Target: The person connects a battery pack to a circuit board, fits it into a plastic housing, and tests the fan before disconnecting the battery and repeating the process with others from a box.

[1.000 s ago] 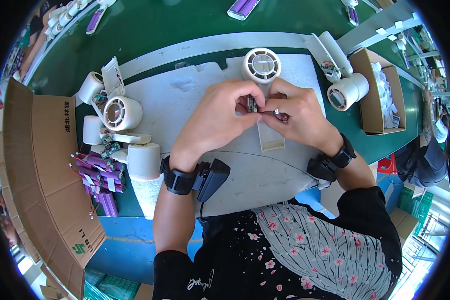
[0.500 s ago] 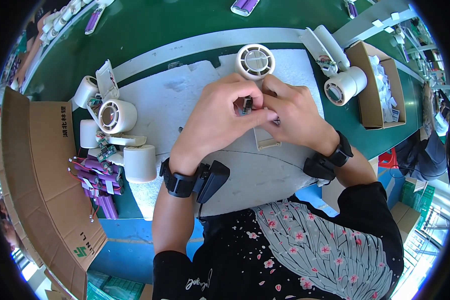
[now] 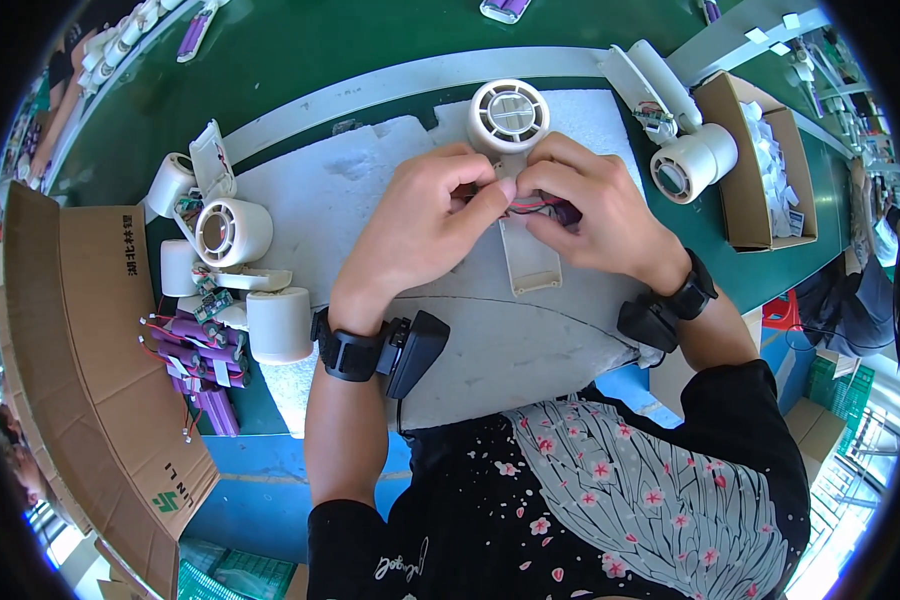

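A white handheld fan, its round grille head (image 3: 509,116) pointing away from me, lies in front of me with its handle shell (image 3: 531,262) open toward me. Over that handle, my left hand (image 3: 420,220) is closed, thumb and forefinger pinched; what lies between the tips is hidden. Red and black wires (image 3: 532,206) stretch from there to my right hand (image 3: 605,212), whose fingers are curled round them. A small dark purplish piece (image 3: 567,212) shows under the right fingers, too covered to name.
White foam sheet (image 3: 370,180) lies under the work. At left are several opened fans (image 3: 234,232), wired purple battery packs (image 3: 205,355) and a tall cardboard box (image 3: 100,330). Another opened fan (image 3: 692,166) and a carton of small white parts (image 3: 745,200) stand at right.
My hands have moved slightly apart, and red and black wires now show between them. The small dark part seen inside my left hand is now out of sight.
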`<state>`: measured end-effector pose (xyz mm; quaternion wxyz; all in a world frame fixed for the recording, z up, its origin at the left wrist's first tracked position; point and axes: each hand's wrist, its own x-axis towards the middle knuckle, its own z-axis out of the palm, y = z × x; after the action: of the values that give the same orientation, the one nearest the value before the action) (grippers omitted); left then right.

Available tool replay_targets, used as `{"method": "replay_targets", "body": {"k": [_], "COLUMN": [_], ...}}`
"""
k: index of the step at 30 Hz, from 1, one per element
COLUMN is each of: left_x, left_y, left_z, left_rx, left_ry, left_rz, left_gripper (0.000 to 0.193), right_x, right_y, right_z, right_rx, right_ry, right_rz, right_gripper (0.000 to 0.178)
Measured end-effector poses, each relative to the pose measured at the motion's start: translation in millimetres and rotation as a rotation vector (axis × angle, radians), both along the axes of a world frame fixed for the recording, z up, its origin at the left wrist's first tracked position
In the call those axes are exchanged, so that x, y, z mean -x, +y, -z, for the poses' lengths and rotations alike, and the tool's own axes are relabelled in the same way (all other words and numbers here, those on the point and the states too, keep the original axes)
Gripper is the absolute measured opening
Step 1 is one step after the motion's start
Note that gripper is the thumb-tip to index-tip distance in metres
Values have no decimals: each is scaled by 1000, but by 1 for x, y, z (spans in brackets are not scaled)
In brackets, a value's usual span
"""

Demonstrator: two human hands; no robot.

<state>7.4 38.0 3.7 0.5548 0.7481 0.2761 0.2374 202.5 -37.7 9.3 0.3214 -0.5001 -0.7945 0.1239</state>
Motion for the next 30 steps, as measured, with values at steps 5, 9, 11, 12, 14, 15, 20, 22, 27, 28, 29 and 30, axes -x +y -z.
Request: {"method": "replay_targets", "body": {"k": [5,9,11,12,14,15,20,22,27,28,29,30], "left_x": [2,3,3,4,5,5,7,8,11,10,11,11], "left_y": [2,3,4,4,6,6,9,11,10,10,10,10], "left_z": [-3,-5,-4,-4,-2,-1,3,4,-3,-4,-5,-6], "left_rx": [35,84,99,106,121,121,108,163,421,399,377,354], "left_ry": [25,8,1,-11,-36,-36,-38,-44,-71,-44,-18,9], "left_rz": [22,48,57,71,98,99,132,151,39,48,56,64], "left_gripper": [27,29,29,30,30,30,34,36,39,38,38,38], "right_x": [-6,-7,-5,-5,-3,-2,0,-1,-2,-3,-3,-3], "right_y": [2,2,2,1,-1,-1,1,0,1,1,1,1], "right_z": [8,9,6,5,3,2,3,5,6,6,6,6], "right_rx": [4,-14,-4,-4,86,131,141,135,137,138,135,133], "right_ry": [135,179,177,177,198,209,266,302,318,318,320,322], "right_rz": [-74,-84,-66,-65,-22,0,-1,-11,14,16,11,5], "right_gripper": [19,15,12,12,12,12,11,11,11,11,11,11]}}
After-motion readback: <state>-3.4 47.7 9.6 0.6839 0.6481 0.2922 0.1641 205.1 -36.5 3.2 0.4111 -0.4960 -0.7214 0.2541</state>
